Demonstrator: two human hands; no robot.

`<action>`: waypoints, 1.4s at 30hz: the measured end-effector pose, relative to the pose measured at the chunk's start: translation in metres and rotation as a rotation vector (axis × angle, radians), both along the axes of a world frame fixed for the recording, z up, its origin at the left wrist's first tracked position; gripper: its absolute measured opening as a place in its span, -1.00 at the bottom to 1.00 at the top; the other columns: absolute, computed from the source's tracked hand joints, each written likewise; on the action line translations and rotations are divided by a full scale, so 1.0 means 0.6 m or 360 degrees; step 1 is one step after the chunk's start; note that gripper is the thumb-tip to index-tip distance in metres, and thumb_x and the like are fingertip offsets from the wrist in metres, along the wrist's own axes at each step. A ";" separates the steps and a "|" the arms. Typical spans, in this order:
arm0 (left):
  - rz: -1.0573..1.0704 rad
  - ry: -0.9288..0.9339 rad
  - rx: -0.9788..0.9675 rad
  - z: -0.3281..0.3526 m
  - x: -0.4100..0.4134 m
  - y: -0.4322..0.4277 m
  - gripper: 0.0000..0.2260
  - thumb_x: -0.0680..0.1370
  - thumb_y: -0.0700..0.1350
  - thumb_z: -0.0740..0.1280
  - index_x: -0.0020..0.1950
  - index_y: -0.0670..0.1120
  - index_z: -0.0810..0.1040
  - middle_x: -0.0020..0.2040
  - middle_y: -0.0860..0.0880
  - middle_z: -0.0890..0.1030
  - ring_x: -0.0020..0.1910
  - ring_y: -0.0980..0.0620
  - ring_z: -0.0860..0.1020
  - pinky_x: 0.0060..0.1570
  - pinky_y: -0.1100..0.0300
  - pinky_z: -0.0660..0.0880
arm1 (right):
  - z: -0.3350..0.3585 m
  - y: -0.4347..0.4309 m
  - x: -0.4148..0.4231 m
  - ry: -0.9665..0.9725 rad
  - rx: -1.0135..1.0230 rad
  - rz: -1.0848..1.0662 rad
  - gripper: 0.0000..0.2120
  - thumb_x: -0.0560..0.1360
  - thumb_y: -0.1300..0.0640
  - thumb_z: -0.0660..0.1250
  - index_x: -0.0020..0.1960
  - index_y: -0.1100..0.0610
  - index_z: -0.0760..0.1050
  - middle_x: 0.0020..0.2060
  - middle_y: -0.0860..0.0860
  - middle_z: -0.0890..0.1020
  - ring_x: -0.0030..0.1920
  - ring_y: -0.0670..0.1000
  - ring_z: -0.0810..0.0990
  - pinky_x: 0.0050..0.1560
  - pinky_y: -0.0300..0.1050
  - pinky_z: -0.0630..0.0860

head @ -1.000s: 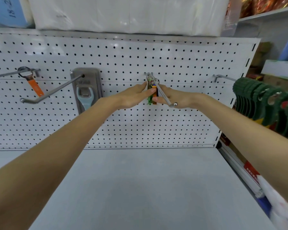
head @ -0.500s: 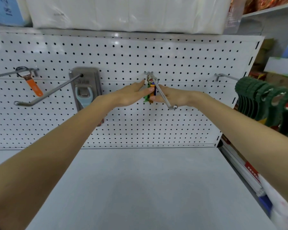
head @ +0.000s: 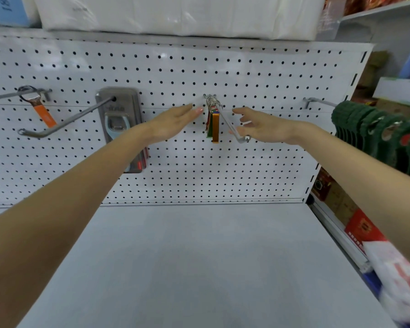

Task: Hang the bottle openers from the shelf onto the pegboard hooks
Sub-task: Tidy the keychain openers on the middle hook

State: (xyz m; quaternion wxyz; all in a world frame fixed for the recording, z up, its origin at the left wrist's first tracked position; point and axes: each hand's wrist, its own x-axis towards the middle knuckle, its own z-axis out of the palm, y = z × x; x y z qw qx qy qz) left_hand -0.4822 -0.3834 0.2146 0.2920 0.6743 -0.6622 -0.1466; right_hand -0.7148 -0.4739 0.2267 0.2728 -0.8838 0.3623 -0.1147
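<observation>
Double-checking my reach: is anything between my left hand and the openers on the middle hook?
Nothing visible: only bare pegboard between the left hand and the openers; the hook's rod slants down on their right.

Your left hand [head: 173, 123] lay flat with straight fingers, just left of the bunch of flat coloured metal bottle openers [head: 214, 125]. Its fingertips were near the bunch but apart from it. Your right hand [head: 263, 129] hovered on the bunch's other side, fingers loosely spread, holding nothing. The silver wire hook [head: 232, 129] with a ball tip crossed in front of its fingers. The bunch hung by steel rings at the hook's root, against the white perforated pegboard [head: 246, 74].

Beyond your left wrist hung a grey carded opener pack [head: 118, 119], and farther left an orange-handled opener [head: 43, 114]. Past your right forearm hung a row of dark green looped items [head: 376, 131]. Below both hands lay the pale grey shelf [head: 199, 256].
</observation>
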 end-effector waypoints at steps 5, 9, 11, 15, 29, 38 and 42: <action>-0.0029 0.0000 0.0043 -0.006 -0.014 -0.002 -0.32 0.57 0.29 0.05 0.57 -0.07 0.07 0.57 0.02 0.12 0.53 0.05 0.12 0.47 0.12 0.04 | -0.006 0.008 0.009 -0.0030 0.0003 0.0008 -0.25 0.51 -0.20 0.27 0.55 -0.04 -0.02 0.51 0.09 0.16 0.48 0.05 0.22 0.21 -0.14 0.27; -0.0110 0.0054 0.0094 -0.012 -0.020 -0.003 -0.35 0.58 0.23 0.10 0.57 -0.07 0.08 0.56 0.01 0.16 0.51 0.06 0.17 0.48 0.09 0.12 | -0.015 0.018 0.025 -0.0069 -0.0051 0.0034 -0.27 0.53 -0.18 0.23 0.56 -0.01 -0.03 0.52 0.10 0.15 0.48 0.07 0.23 0.30 -0.10 0.29; -0.0107 0.0087 0.0087 -0.010 -0.021 -0.004 -0.37 0.60 0.20 0.10 0.56 -0.10 0.08 0.56 0.00 0.15 0.52 0.05 0.16 0.46 0.16 0.10 | -0.015 0.021 0.030 -0.0082 -0.0054 0.0061 -0.27 0.54 -0.18 0.21 0.56 0.01 -0.06 0.53 0.05 0.14 0.48 0.06 0.23 0.41 0.00 0.27; -0.0059 0.0143 0.0052 -0.004 -0.020 -0.004 -0.40 0.62 0.16 0.09 0.56 -0.12 0.09 0.56 -0.03 0.14 0.52 0.04 0.13 0.27 0.31 0.06 | -0.009 0.021 0.032 -0.0127 -0.0056 0.0068 -0.27 0.56 -0.16 0.20 0.57 -0.02 -0.10 0.54 0.05 0.11 0.46 0.06 0.27 0.41 -0.02 0.27; -0.0008 0.0540 0.0036 -0.062 -0.043 0.014 -0.44 0.61 0.26 -0.07 0.56 0.05 0.06 0.55 0.06 0.16 0.48 0.15 0.11 0.24 0.29 0.02 | -0.021 0.031 0.028 -0.0169 0.0008 0.0128 -0.34 0.59 -0.07 0.16 0.57 0.00 -0.08 0.54 0.01 0.11 0.50 -0.01 0.18 0.33 -0.10 0.26; -0.0124 0.0662 -0.0112 -0.092 -0.086 0.044 -0.56 0.69 -0.02 -0.12 0.56 -0.10 -0.04 0.58 0.01 -0.05 0.55 0.09 -0.05 0.50 0.15 -0.09 | -0.059 0.045 0.033 0.0019 0.0040 0.0160 -0.14 0.51 -0.24 0.23 0.52 -0.17 -0.32 0.56 -0.11 -0.11 0.53 -0.04 0.07 0.41 -0.13 0.14; -0.0239 0.0436 -0.0176 -0.101 -0.081 0.044 -0.60 0.69 -0.08 -0.09 0.53 -0.14 0.05 0.58 -0.03 0.00 0.55 0.05 -0.01 0.47 0.18 -0.02 | -0.062 0.050 0.042 0.0132 -0.0093 0.0187 -0.05 0.53 -0.02 0.35 0.53 -0.06 -0.36 0.56 -0.06 -0.12 0.54 -0.06 -0.04 0.29 -0.30 0.04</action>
